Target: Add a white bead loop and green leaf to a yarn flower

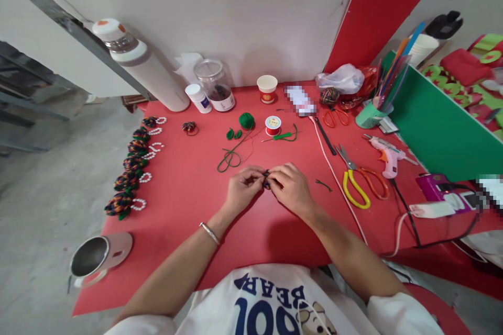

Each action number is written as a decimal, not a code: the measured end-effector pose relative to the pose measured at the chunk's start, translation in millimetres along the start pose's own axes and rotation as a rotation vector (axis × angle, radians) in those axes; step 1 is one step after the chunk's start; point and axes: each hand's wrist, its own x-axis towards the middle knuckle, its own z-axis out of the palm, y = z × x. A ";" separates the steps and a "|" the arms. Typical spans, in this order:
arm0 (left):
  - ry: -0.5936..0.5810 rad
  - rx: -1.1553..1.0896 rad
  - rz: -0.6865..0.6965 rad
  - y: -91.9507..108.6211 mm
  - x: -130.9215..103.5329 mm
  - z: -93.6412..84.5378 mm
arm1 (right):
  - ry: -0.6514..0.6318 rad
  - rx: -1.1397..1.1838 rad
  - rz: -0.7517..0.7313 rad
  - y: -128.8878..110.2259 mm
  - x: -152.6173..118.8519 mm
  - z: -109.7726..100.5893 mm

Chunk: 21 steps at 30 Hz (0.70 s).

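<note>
My left hand (247,184) and my right hand (290,183) meet over the middle of the red table. Both pinch a small dark multicoloured yarn piece (267,184), mostly hidden by the fingers. Beyond them lie a green yarn ball (247,121) with a loose trailing strand, two small green crocheted leaves (234,134), a spool of red thread (273,125) and a green-handled hook (282,136). To the right of my right hand is a short green yarn scrap (324,185).
Yarn pieces with white bead loops (135,161) line the left edge, above a mug (102,256). Scissors with yellow and orange handles (359,175), a pink glue gun (389,154) and its cord lie right. A paper cup (267,88), jar (216,86) and tall flask (145,68) stand at the back.
</note>
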 end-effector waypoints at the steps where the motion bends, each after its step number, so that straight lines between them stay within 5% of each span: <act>1: 0.003 0.021 0.009 0.0 0.1 -0.3 | -0.002 -0.008 0.004 -0.2 0.1 0.1; 21: 0.067 0.156 0.072 1.1 -1.9 -1.1 | -0.001 -0.065 -0.030 3.6 0.4 6.0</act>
